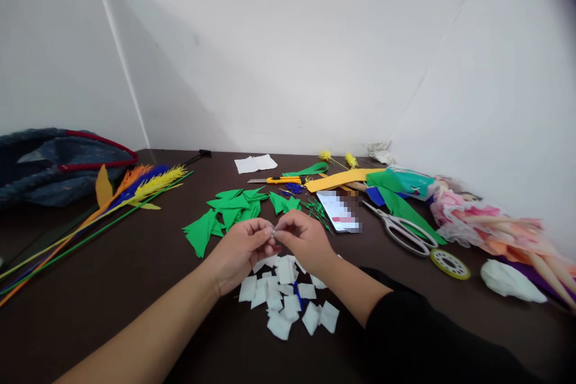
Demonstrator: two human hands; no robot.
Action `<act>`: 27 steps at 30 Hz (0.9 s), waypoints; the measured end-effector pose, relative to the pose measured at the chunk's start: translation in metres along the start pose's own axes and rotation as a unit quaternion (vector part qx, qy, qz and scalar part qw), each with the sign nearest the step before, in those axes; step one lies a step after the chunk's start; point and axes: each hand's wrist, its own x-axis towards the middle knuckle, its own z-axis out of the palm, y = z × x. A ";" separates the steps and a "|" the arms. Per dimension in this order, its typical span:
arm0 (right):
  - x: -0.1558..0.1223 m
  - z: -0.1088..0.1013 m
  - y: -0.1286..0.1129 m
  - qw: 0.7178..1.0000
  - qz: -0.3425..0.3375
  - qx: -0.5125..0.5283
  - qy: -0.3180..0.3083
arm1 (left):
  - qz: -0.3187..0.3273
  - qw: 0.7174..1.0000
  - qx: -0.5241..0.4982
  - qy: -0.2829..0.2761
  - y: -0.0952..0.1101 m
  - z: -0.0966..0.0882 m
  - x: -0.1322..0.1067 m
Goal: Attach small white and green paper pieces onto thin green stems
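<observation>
My left hand (243, 249) and my right hand (308, 243) meet at the fingertips, both closed in a pinch. Between them shows a small whitish piece (273, 231), mostly covered by the fingers; its kind is too small to make out. On the dark table below the hands lie several white paper squares (279, 325), with a bit of blue (299, 295) among them. Just beyond my left hand is a pile of green crepe paper pieces (236, 207). Past my right hand rests a phone (335, 213) with its screen lit.
At the back lies a yellow utility knife (283, 180), blade out, near a white paper sheet (255, 163). Scissors (405, 234), a tape roll (450, 264) and dolls (495, 225) are on the right. Colored paper stalks (130, 189) and a denim bag (67, 159) lie left.
</observation>
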 end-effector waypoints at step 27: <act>-0.013 -0.002 0.012 0.901 -0.272 -0.333 -0.062 | -0.047 0.982 0.141 0.119 -0.009 0.008 -0.014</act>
